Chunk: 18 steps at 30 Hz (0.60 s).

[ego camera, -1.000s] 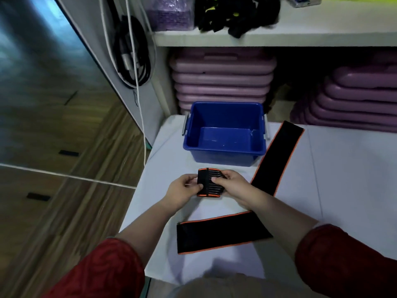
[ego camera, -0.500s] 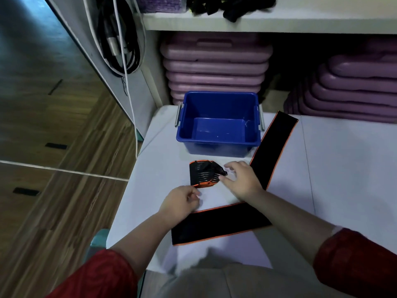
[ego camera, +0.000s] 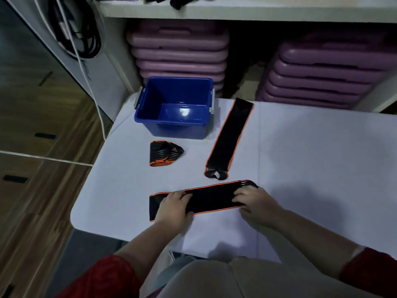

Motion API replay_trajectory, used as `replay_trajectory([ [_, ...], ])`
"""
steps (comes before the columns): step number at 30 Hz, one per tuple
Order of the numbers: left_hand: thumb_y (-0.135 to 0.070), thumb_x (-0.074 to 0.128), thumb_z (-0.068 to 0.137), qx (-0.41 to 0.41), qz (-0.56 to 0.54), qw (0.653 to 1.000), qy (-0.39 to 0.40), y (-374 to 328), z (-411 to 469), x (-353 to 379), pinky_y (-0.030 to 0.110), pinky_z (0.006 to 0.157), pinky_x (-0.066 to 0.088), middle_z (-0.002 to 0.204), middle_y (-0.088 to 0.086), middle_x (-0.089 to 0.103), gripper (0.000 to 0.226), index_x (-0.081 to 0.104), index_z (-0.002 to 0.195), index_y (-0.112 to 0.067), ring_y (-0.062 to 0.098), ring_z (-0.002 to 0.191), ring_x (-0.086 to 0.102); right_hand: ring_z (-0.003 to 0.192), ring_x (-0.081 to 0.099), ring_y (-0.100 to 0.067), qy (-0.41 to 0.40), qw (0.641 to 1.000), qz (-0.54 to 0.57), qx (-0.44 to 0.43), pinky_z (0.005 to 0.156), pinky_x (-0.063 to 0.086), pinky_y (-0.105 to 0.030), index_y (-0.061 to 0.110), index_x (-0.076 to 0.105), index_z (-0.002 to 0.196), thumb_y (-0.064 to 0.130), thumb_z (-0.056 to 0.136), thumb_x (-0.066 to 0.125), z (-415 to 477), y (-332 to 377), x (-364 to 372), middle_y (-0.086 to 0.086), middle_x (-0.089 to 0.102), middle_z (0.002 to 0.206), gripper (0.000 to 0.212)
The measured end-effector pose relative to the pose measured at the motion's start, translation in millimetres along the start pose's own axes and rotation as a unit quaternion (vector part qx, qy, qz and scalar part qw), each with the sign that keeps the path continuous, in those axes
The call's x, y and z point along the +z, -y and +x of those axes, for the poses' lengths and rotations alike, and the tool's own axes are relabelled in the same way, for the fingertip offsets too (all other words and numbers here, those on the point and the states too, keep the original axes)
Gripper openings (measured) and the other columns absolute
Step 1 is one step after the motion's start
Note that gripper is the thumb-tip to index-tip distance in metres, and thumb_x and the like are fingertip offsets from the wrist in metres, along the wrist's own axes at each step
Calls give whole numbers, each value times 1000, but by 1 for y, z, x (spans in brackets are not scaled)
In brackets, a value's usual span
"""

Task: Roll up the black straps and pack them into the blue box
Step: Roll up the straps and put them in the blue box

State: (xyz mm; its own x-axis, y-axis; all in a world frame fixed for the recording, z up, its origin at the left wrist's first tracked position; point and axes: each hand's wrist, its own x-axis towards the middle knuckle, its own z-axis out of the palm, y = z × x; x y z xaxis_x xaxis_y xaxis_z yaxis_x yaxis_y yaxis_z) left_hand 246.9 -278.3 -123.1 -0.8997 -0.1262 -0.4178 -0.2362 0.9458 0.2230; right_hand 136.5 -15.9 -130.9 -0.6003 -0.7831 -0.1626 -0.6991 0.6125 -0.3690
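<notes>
A black strap with orange edges [ego camera: 211, 198] lies flat across the white table [ego camera: 311, 160] near its front edge. My left hand [ego camera: 174, 207] rests on its left part, and my right hand [ego camera: 255, 203] grips its right end. A rolled strap [ego camera: 164, 153] sits loose on the table in front of the blue box [ego camera: 150, 108]. The box stands open with nothing in it. A third strap [ego camera: 229, 134] lies stretched out to the right of the box, running away from me.
Stacks of purple boards [ego camera: 178, 52] fill the space under a white shelf [ego camera: 236, 11] behind the table. Black and white cables [ego camera: 79, 37] hang on the wall at the left. Wooden floor [ego camera: 38, 190] lies beyond the table's left edge.
Both hands let go of the rolled strap, which now lies on the table, and moved back to the flat strap near the front edge. The camera tilted down.
</notes>
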Motion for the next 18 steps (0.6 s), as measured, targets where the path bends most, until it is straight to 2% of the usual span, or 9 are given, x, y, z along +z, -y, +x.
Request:
replay_trajectory([
  [6, -42, 49, 87, 41, -10, 999, -13, -91, 12, 26, 36, 113, 29, 150, 0, 36, 63, 35, 146, -23, 22, 139, 30, 107, 62, -21, 12, 999, -18, 33, 80, 53, -37, 28, 68, 103, 31, 69, 44, -66, -75, -11, 7, 66, 111, 42],
  [13, -43, 50, 87, 115, -16, 993, 29, -186, 52, 33, 36, 120, 18, 158, 1, 22, 68, 28, 149, -23, 22, 147, 16, 110, 62, -22, 2, 991, -49, 127, 75, 45, -33, 24, 70, 108, 23, 69, 54, -128, -149, -40, 4, 68, 112, 42],
  [15, -39, 51, 88, 132, 7, 990, 41, -198, 61, 27, 36, 119, 18, 158, 1, 23, 66, 30, 148, -22, 22, 147, 17, 108, 62, -23, -4, 988, -56, 141, 73, 42, -33, 24, 69, 108, 21, 66, 55, -136, -159, -43, 3, 68, 110, 44],
  [18, -35, 51, 88, 154, 80, 985, 7, -198, 67, 22, 36, 117, 19, 154, 2, 31, 61, 36, 145, -23, 24, 143, 25, 99, 64, -23, -21, 985, -83, 148, 66, 39, -32, 27, 66, 108, 23, 56, 60, -142, -165, -43, 4, 67, 105, 52],
])
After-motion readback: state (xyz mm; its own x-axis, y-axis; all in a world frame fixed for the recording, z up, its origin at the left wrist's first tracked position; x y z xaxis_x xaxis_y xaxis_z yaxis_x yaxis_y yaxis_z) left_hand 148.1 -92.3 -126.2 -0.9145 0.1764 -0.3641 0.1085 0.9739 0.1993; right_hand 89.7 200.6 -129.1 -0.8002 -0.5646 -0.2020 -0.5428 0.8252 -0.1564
